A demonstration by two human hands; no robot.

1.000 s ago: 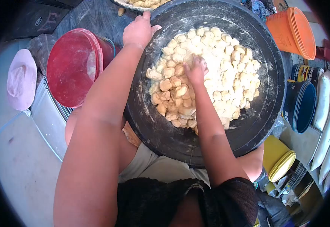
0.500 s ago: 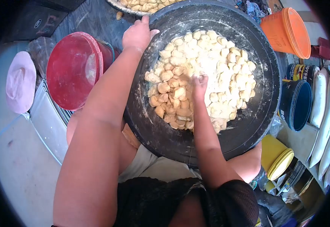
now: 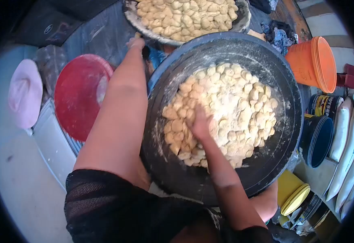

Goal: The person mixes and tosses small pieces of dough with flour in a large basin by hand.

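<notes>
A wide black basin (image 3: 282,133) holds a heap of pale, floured dough pieces (image 3: 238,109). My right hand (image 3: 201,123) rests on the heap's left side, fingers apart and touching the pieces. Beyond the basin's upper left rim, my left hand (image 3: 135,42) reaches down to the floor. Its fingers are closed around a small yellowish dough piece (image 3: 137,35), which they partly cover. Behind the basin stands a second round container (image 3: 138,26) full of similar dough pieces.
On the left are a red bucket (image 3: 77,97) and a pink hat (image 3: 25,93). Along the right stand an orange bucket (image 3: 313,62), a dark blue bucket (image 3: 319,139), a yellow bucket (image 3: 292,192) and filled white sacks (image 3: 349,146). Crumpled cloth (image 3: 280,38) lies near the basin's upper right.
My left hand has left the basin's rim and reached to the dough piece on the floor. My right hand has moved left over the heap and its fingers have spread. The view has tilted upward.
</notes>
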